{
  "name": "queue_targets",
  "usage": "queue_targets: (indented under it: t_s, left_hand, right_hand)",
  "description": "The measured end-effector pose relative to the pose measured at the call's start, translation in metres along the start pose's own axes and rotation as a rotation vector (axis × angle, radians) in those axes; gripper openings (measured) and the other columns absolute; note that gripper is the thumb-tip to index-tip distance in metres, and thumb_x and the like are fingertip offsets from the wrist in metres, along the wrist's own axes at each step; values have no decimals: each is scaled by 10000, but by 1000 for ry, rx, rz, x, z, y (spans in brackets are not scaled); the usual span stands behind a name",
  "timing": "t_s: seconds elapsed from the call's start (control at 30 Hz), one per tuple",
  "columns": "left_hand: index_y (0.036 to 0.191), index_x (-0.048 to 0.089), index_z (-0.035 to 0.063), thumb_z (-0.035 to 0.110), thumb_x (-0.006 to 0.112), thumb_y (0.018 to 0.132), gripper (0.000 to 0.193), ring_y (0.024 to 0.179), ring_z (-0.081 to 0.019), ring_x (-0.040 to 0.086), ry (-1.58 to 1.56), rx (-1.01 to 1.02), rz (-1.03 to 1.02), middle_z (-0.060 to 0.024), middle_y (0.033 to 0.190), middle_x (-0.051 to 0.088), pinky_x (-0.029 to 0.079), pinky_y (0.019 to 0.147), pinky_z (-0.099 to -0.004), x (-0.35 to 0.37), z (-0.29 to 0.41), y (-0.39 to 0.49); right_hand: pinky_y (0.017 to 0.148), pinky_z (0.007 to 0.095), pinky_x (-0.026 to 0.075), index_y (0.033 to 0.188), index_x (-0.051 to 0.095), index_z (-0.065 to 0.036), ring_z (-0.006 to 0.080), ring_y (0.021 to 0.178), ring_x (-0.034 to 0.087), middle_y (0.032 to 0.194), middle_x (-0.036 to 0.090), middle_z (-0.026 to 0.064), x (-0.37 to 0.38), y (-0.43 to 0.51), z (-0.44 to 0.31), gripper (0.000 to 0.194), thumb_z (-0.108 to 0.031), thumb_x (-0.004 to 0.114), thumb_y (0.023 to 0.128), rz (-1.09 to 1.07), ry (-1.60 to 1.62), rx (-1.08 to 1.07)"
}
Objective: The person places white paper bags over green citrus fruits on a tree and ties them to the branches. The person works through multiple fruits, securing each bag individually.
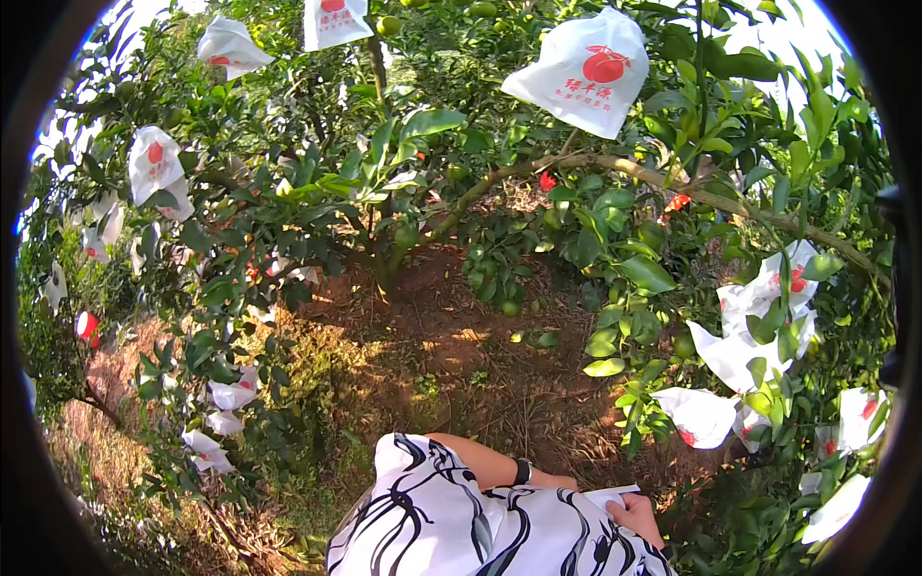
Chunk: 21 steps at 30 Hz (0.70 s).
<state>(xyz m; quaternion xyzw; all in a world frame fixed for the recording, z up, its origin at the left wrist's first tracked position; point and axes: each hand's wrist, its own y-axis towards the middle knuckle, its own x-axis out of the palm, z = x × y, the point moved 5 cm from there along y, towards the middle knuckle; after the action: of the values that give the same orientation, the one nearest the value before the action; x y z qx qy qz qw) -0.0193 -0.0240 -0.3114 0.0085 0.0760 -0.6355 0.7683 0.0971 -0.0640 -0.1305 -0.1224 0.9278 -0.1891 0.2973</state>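
My right hand (638, 516) is low in the view, close to my body, with its thumb pressed on a flat white sheet or bag (611, 495). My patterned black-and-white shirt (432, 518) covers part of that white piece. From the left my forearm, with a dark-banded watch (523, 471) at the wrist, reaches across my front. Only the back of my left hand (558, 482) shows, beside the white piece; its fingers are hidden, so I cannot tell if they grip anything.
Citrus trees surround me. A thick branch (634, 167) arches across the upper right. White fruit bags with red print hang at the top (587, 79), left (155, 164) and right (695, 416). Green fruit (511, 308) hangs uncovered. Reddish soil (446, 317) lies below.
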Motion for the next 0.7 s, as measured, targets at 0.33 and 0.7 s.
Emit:
queue_targets:
  t_s: [0.33, 0.7]
  left_hand:
    - [863, 640, -39, 208, 618, 812, 253, 637, -97, 535, -32, -135, 199, -83, 732, 667, 439, 574, -328, -16, 50, -53]
    - [1077, 604, -23, 275, 533, 918, 346, 880, -157, 591, -249, -513, 92, -87, 942, 659, 468, 789, -274, -31, 69, -30]
  right_hand:
    - [658, 244, 484, 899, 649, 62, 122, 712, 618, 822, 667, 83, -63, 7, -57, 169, -67, 604, 799, 94, 431, 21]
    - [649, 237, 445, 955, 613, 33, 39, 720, 499, 792, 597, -26, -90, -80, 30, 204, -154, 552, 901, 664, 779, -155]
